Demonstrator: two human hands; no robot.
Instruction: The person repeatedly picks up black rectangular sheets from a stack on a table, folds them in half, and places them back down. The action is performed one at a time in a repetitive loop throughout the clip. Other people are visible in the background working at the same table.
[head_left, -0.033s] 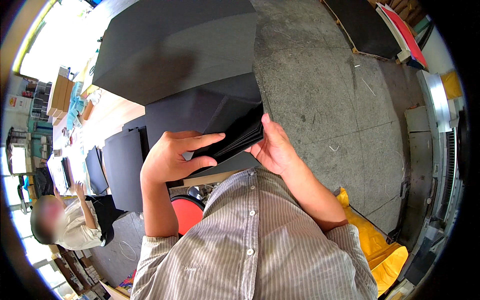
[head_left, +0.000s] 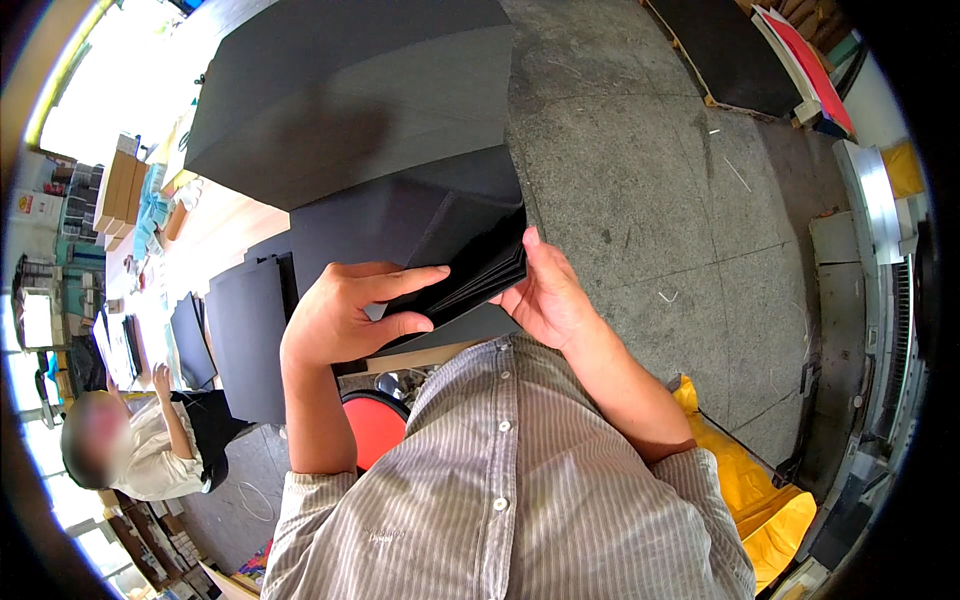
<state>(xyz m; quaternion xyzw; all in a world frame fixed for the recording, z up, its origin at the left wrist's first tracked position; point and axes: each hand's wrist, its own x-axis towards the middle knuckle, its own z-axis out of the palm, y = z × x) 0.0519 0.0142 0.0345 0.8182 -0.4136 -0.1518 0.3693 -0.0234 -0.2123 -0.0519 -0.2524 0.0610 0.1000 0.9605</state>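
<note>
In front of my body a stack of thin black sheets [head_left: 470, 287] lies with its right edges fanned apart. My right hand [head_left: 548, 294] grips that fanned edge, thumb at the corner and fingers partly hidden beneath. Over the left part of the sheets rests my left hand [head_left: 352, 312], index finger and thumb stretched out and apart; its other fingers are mostly hidden. Behind both hands more black sheet material [head_left: 360, 215] lies flat. A large black board or stack [head_left: 350, 110] rises beyond it.
Left of me, black panels [head_left: 247, 335] overhang the light worktable [head_left: 235, 222]. Brown boxes [head_left: 119, 192] stand farther along it. A co-worker [head_left: 160, 450] sits at the left. A red round seat [head_left: 373, 430] is below, yellow material [head_left: 745, 490] at right, and a black-topped pallet stack [head_left: 735, 55] far right.
The co-worker's raised hand has shifted slightly. My own hands and the black sheets stay in place.
</note>
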